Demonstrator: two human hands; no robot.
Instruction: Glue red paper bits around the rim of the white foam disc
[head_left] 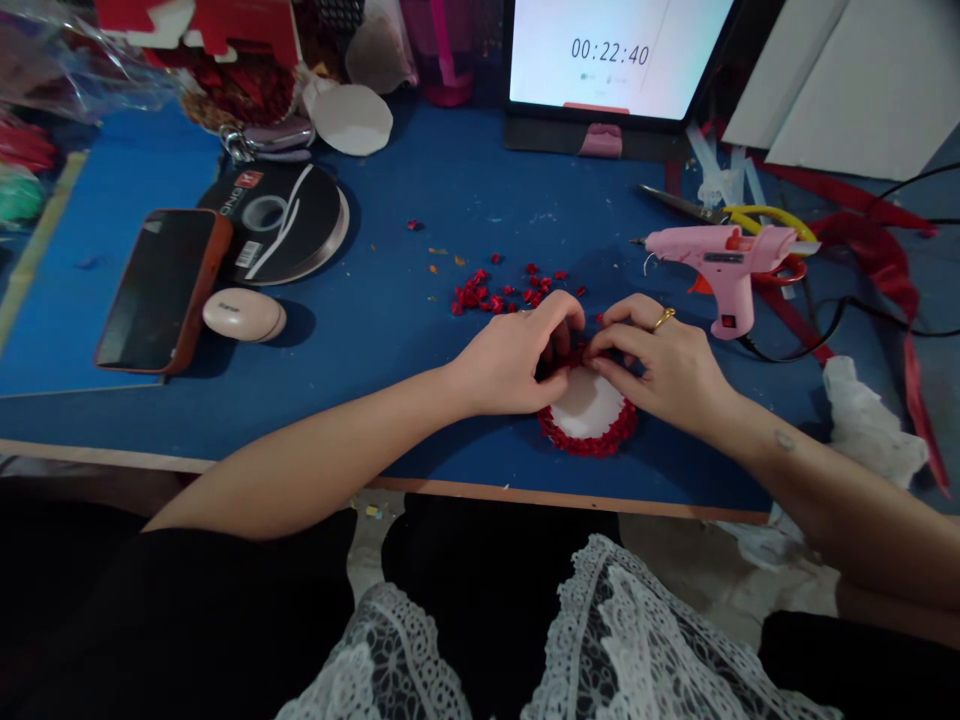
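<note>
A white disc (587,403) edged with small red ribbon pieces lies on the blue table near its front edge. My left hand (521,355) is at the disc's upper left, fingers curled in and closed on its red rim. From the right, my right hand (660,360), with a gold ring, pinches at the top of the same rim. What sits between the fingertips is too small and dark to make out. Just beyond my hands several small red pieces (472,292) are scattered on the table.
A pink glue gun (731,262) lies at the right, by scissors (682,205) and red ribbon (874,255). A tablet (615,60) stands at the back. On the left are a phone (159,290), a pale pink case (244,314) and a ribbon spool (319,225).
</note>
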